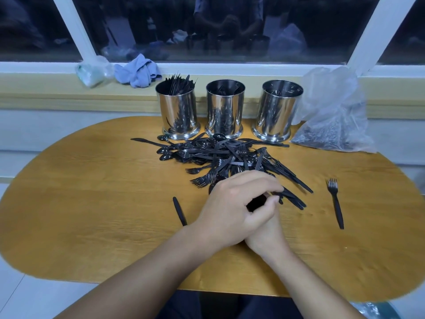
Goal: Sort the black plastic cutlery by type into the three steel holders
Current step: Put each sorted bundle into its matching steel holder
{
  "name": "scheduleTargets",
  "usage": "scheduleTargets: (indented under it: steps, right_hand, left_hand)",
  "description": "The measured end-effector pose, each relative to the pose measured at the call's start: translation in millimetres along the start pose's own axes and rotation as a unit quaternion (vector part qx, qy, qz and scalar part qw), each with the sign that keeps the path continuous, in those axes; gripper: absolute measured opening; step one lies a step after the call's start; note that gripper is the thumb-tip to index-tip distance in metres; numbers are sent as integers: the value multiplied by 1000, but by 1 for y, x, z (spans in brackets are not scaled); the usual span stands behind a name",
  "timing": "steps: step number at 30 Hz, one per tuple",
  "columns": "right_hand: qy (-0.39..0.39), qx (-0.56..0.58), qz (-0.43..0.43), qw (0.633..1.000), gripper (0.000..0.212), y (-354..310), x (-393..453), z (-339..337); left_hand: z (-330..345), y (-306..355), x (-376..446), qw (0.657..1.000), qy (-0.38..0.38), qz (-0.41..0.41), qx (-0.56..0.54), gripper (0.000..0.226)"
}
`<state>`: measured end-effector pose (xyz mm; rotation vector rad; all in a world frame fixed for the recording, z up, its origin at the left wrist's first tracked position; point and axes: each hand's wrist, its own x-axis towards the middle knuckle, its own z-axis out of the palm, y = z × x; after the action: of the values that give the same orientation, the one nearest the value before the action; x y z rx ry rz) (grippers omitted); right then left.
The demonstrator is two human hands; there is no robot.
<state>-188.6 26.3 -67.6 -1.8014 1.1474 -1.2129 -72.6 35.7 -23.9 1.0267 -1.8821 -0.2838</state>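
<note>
No readable text, label or number anywhere.

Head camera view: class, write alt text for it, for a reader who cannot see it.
Two hands, left over right, grip a bundle of black cutlery at the near edge of a pile on a wooden table. Behind stand three steel holders; a lone fork lies to the right.

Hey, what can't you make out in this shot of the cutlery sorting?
Head view only:
- Right hand: mostly covered by the left hand; its grip is unclear.
- Black pieces between the hands: type hidden by fingers.
- Middle holder and right holder: contents too dark to identify.
- Bag: contents blurred by the plastic.
- Pile: lower pieces buried.
</note>
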Motion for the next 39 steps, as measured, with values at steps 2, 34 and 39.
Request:
scheduleTargets:
  steps: [2,34,39]
  right_hand:
    - [-9,-18,-9,1000,32,2,1,1]
    - [174,207,158,950,23,-18,289,-154]
    - [175,207,163,949,29,3,365,-143]
  left_hand:
    - [4,-1,1,1000,15,0,10,20]
    - [57,-112,224,959,2,-272,-77,84]
    - [70,-131,253,955,-17,-289,-58,118]
